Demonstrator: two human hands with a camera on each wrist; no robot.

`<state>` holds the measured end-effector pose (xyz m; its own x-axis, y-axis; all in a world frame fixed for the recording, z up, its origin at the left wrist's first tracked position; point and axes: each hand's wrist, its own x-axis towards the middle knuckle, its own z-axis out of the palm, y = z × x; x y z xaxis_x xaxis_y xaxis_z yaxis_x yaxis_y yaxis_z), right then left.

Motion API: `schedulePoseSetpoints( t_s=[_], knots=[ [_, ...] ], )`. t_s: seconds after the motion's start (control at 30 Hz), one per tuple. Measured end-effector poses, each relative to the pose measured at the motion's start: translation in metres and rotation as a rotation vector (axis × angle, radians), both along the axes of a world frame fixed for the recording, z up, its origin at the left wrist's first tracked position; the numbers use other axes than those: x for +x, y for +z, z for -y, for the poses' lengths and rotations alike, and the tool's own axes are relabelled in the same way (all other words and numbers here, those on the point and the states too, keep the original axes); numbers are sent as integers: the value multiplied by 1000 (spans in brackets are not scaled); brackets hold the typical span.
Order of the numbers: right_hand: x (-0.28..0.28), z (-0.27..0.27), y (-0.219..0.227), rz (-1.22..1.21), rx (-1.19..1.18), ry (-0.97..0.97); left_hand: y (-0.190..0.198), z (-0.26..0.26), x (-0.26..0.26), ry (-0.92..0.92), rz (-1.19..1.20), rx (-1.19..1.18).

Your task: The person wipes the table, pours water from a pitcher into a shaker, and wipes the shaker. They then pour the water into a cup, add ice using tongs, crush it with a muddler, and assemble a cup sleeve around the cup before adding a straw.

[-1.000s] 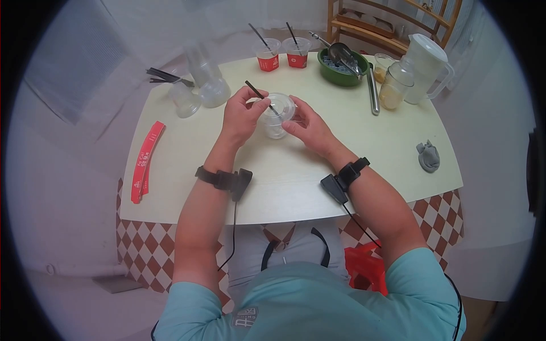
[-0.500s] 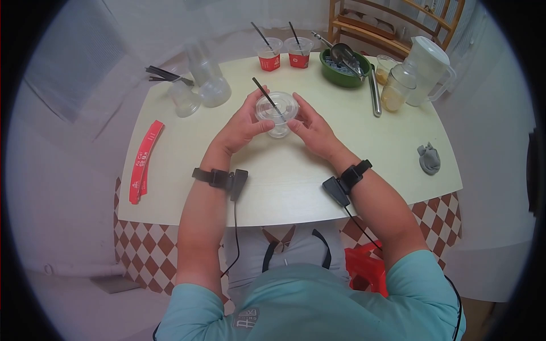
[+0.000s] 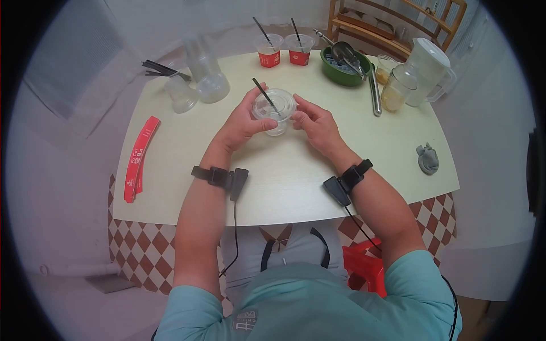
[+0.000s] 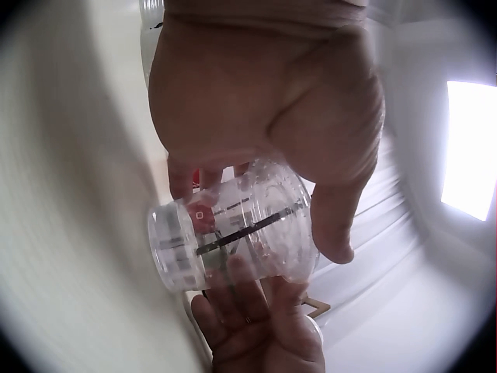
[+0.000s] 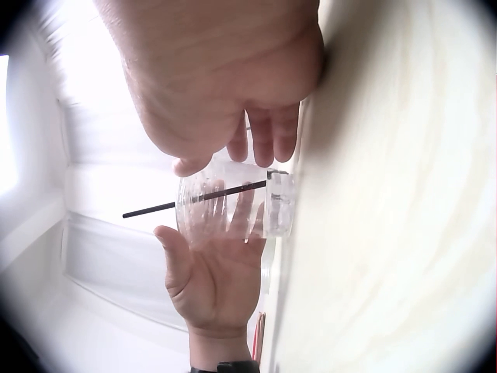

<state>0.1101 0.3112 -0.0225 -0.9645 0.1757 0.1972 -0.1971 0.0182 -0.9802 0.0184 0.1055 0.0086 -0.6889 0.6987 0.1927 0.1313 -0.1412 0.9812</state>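
A clear plastic cup (image 3: 277, 128) stands upright on the table under a clear lid (image 3: 278, 98), and a black straw (image 3: 259, 87) slants up through the lid. My left hand (image 3: 240, 124) curves round the cup's left side, its thumb by the lid's near edge and its fingers behind. On the other side, my right hand (image 3: 319, 126) touches the cup near the lid with its fingertips, the thumb bent beside the rim. The left wrist view shows the straw (image 4: 248, 230) reaching down inside the cup (image 4: 165, 247); small print or marks show through the plastic.
Behind are two red-banded cups (image 3: 269, 58) with straws and a green basin (image 3: 341, 78) holding a scoop. Stacked clear cups (image 3: 211, 85), black straws (image 3: 165, 70) and red strips (image 3: 138, 159) lie left. A pitcher (image 3: 425, 71), jar (image 3: 396, 94), metal tool (image 3: 375, 94) and grey cloth (image 3: 427, 158) are right.
My left hand has let go of the straw and moved down round the cup. The right thumb has drawn back from the lid, and the straw leans left with its top free.
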Motion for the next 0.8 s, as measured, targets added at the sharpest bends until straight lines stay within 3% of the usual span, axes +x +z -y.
schedulePoseSetpoints(
  t_s=[0.6,0.67,0.8],
  knots=[
    [5,0,10,-14,71,-101,-6,0,-2,47,-115,-42],
    [4,-3,11,56,125,-109,-9,-3,-4,288,-216,-267],
    [4,0,8,54,95,-63,-10,-6,-5,364,-243,-281]
  ],
)
